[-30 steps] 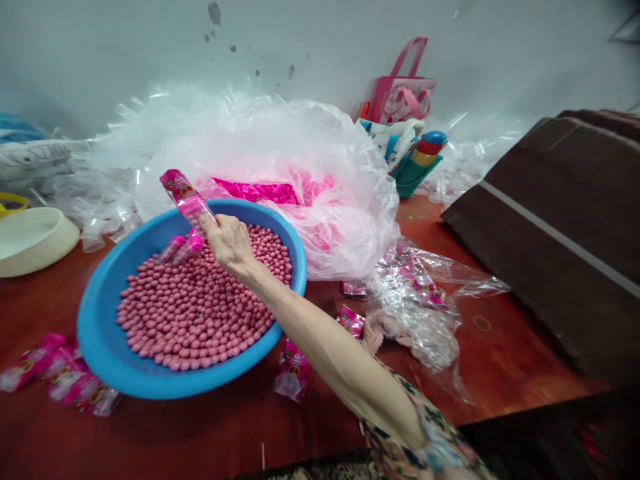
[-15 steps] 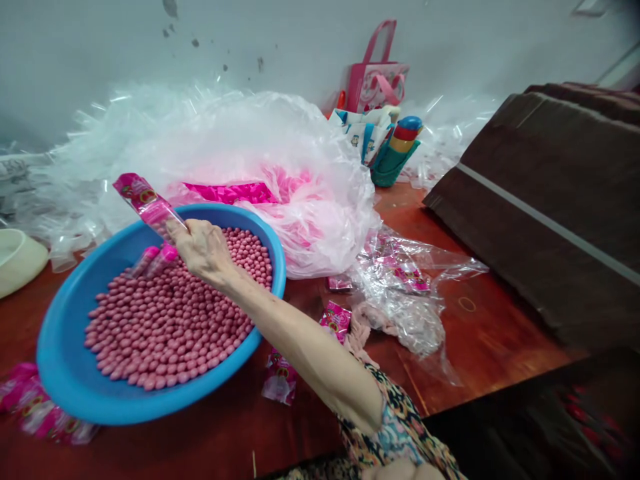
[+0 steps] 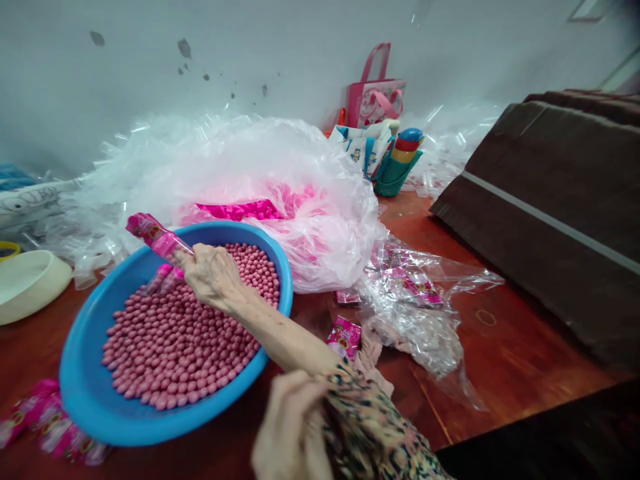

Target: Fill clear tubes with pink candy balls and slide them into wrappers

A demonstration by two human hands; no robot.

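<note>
A: What have we got in our left hand [image 3: 213,275]?

B: A printed pink packet [image 3: 150,233]. Our fingers there are closed around its clear end, and the printed end points toward ten o'clock.

A: Where does that put it?

B: Across our blue basin's [image 3: 77,373] rim at eleven o'clock. Below lie the pink balls [image 3: 167,367], with pink-capped tubes [image 3: 164,277] just under the packet; we can't tell whether our fingers touch those.

A: And our right hand [image 3: 293,430]?

B: Blurred, at the basin's four o'clock. We can't tell how open its fingers are or whether they hold anything.

A: What else is on our counter [image 3: 505,360]?

B: More packets [image 3: 47,420] at the basin's eight o'clock, a cloudy plastic bag [image 3: 345,240] at two, a white bowl [image 3: 55,283] between nine and ten.
</note>
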